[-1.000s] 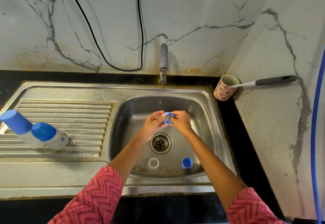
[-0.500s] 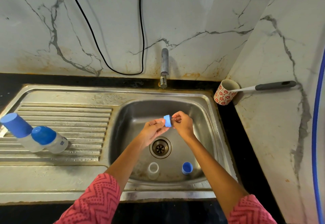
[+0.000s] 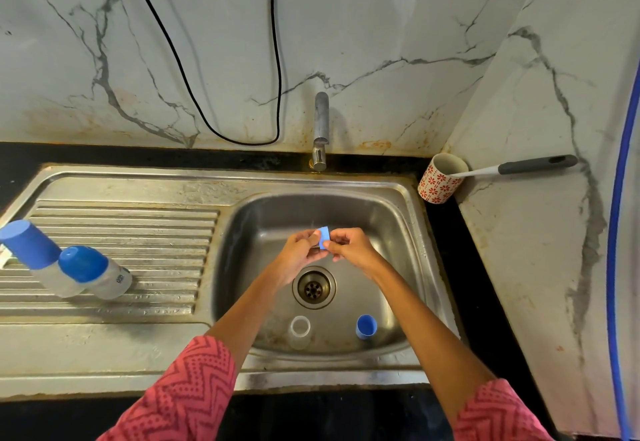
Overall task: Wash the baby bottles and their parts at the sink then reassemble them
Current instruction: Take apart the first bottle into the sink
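A: Report the hand positions.

B: Both hands are over the sink basin (image 3: 398, 226), above the drain (image 3: 314, 287). The left hand (image 3: 298, 253) and right hand (image 3: 349, 246) each pinch one small blue bottle part (image 3: 324, 238) between them, fingers curled on it from either side.

A: Location of the other parts?

B: On the basin floor, near the front wall: one clear ring (image 3: 300, 327) to the left and one blue cap (image 3: 366, 326) to the right, apart from each other. Two capped bottles (image 3: 69, 267) lie side by side, touching, on the ribbed drainboard (image 3: 138, 232) at left.

A: Fixtures?

B: The tap (image 3: 321, 129) stands behind the basin. Whether water flows cannot be told. A patterned cup (image 3: 441, 179) at the right corner holds a brush with a grey handle (image 3: 536, 164).
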